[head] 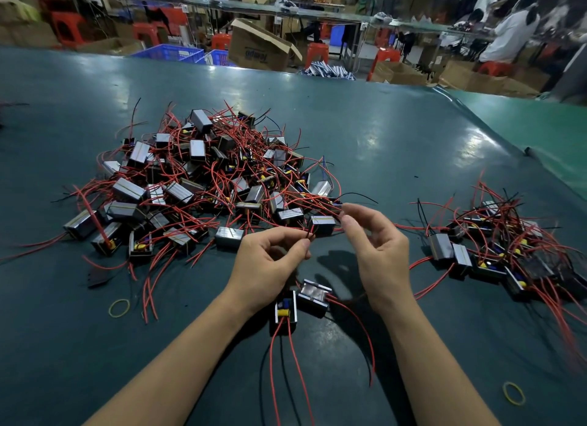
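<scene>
Close to the near edge of the dark green table (381,133), two small black box-shaped modules (286,311) lie between the forearms, their red and black leads trailing toward that edge. Just beyond, the left hand (270,260) pinches thin red and black wires (313,232) between thumb and forefinger. The right hand (378,251) pinches them at the other end. Their short span runs left to right, rising toward the right hand. Behind lies a large heap (203,178) of such modules, with a smaller heap (495,251) toward the right edge.
</scene>
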The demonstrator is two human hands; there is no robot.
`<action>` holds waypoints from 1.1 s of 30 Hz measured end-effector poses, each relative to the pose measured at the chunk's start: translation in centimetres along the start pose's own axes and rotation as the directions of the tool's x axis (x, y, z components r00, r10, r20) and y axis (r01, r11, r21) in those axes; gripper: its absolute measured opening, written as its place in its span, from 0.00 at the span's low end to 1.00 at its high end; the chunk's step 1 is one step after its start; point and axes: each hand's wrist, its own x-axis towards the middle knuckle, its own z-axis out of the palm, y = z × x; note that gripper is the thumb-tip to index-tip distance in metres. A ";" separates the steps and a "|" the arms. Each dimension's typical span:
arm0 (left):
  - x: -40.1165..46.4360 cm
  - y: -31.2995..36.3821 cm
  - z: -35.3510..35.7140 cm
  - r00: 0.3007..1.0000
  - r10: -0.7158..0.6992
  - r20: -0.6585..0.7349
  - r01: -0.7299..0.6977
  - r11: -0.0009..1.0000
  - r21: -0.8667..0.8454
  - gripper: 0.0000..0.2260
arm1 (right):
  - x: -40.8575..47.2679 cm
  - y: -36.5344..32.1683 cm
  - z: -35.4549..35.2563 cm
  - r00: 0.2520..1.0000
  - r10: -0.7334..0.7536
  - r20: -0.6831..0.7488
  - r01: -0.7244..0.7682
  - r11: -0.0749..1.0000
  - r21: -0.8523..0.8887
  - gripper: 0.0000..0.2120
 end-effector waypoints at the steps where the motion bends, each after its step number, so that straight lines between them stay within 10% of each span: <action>1: 0.0 0.0 0.0 1.000 0.007 0.009 -0.007 1.000 0.007 0.06 | -0.1 -0.2 0.1 0.999 -0.017 0.042 0.017 1.000 0.004 0.06; 21: 0.2 -0.7 -0.4 0.995 0.057 0.081 -0.061 0.997 0.043 0.05 | -0.4 -1.0 -0.4 0.940 0.257 0.225 -0.296 0.942 0.160 0.03; 33: 0.0 -1.1 -0.8 0.997 0.066 0.043 -0.076 0.950 0.303 0.04 | -0.9 -0.6 -0.3 0.968 0.140 0.209 -0.085 0.963 -0.255 0.06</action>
